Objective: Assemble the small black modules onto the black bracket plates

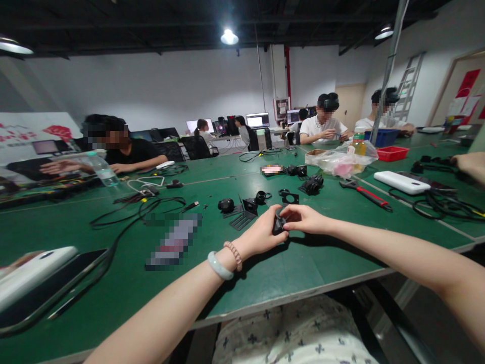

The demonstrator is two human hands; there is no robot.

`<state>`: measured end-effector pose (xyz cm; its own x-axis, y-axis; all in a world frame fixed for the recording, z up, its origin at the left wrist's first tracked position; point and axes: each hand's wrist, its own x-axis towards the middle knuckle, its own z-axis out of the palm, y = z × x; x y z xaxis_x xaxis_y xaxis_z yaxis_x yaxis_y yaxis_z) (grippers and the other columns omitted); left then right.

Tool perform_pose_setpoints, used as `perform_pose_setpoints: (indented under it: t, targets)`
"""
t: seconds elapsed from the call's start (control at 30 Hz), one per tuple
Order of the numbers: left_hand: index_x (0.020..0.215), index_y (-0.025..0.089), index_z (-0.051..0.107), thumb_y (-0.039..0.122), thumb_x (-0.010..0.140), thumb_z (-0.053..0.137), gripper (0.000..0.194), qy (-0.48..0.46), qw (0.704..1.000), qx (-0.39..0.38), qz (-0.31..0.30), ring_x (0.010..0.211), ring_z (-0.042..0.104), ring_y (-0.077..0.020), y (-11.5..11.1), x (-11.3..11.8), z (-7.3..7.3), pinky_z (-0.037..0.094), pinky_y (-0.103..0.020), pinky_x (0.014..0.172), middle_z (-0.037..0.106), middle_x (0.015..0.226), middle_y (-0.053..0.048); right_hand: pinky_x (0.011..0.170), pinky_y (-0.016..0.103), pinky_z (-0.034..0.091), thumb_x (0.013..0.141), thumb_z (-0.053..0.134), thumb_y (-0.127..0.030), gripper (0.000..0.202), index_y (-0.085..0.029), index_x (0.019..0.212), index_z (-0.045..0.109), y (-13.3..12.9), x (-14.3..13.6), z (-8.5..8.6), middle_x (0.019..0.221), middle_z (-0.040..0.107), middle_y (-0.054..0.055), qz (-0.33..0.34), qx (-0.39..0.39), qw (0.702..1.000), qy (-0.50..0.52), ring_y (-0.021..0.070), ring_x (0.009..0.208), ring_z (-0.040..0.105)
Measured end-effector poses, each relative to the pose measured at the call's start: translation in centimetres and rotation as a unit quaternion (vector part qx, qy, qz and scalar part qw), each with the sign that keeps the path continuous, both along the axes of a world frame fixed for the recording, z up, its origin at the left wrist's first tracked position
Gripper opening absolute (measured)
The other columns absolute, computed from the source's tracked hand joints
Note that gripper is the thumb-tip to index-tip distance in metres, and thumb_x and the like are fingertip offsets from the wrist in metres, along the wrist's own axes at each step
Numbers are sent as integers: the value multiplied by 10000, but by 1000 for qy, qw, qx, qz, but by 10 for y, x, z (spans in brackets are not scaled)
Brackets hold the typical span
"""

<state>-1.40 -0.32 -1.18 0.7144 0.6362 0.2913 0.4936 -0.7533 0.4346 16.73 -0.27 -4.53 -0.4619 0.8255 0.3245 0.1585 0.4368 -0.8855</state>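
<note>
Near the front edge of the green table (pixel 322 253), my left hand (pixel 261 233) grips a small black part (pixel 279 225) between thumb and fingers. From the other side, my right hand (pixel 303 218) pinches the same part, its fingertips meeting it close to the left ones. Both hands partly cover the part, so its full shape is hidden. Just beyond them lie a flat black plate with a round hole (pixel 290 198), a black ring-shaped piece (pixel 260 196), a slotted black bracket (pixel 242 218) and a round black piece (pixel 226 205).
A phone (pixel 174 242) and black cables (pixel 125 222) lie to the left. Farther right are an adjustable wrench (pixel 369 196), a white power bank (pixel 401 182), a plastic bag (pixel 339 161) and a red tray (pixel 393 153). Several people sit around the room; another person's hand reaches in at far right.
</note>
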Motion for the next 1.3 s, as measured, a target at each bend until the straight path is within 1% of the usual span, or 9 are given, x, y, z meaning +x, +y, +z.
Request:
perform_pose_setpoints:
  t: [0.37,0.77,0.87,1.1,1.2,1.27,1.3]
  targets:
    - [1188,158,292,303,681,535,580,-3,1000,3,-4,963,499,-220,0,-1,1,385,-362,859,500,1044,-89,787,329,447,645,637,-277,360,-130,957,531,2,0,0,940,589,67,13,-35,999,32,165,851,572]
    - [1185,161,296,294,679,535,575,-3,1000,-8,2,949,507,-217,-3,1,3,399,-353,840,505,1041,-86,783,326,459,609,659,-265,381,-139,948,540,3,-1,-4,925,600,58,2,-31,999,31,162,831,583]
    - [1190,159,288,295,683,531,579,1,1000,0,1,956,505,-218,-2,0,2,398,-350,843,500,1052,-88,791,325,457,611,658,-263,387,-131,956,543,3,0,-3,929,600,62,4,-24,999,34,162,837,583]
    - [1193,161,294,305,678,537,587,-2,1000,3,0,958,506,-222,0,-1,0,388,-360,858,500,1052,-90,780,328,460,633,640,-308,386,-132,964,548,3,0,-4,924,608,66,0,-7,1000,3,170,830,584]
    - [1197,160,289,317,681,538,594,0,1000,5,-4,960,505,-221,0,-2,-1,386,-356,861,497,1055,-91,764,317,465,660,615,-321,380,-134,982,535,0,-1,-2,921,605,66,4,14,1000,-6,165,820,584]
    - [1203,158,279,330,688,533,600,2,1000,7,-9,960,506,-220,1,-2,-1,386,-352,860,496,1057,-92,746,310,468,681,592,-327,373,-139,997,531,0,2,3,927,592,70,-37,74,996,-28,162,811,578]
    - [1207,157,274,337,693,530,602,4,1000,8,-10,959,506,-220,1,-2,-1,386,-350,858,494,1057,-93,745,311,465,691,581,-323,364,-143,1004,532,1,6,7,933,581,74,-79,122,988,-44,163,815,570]
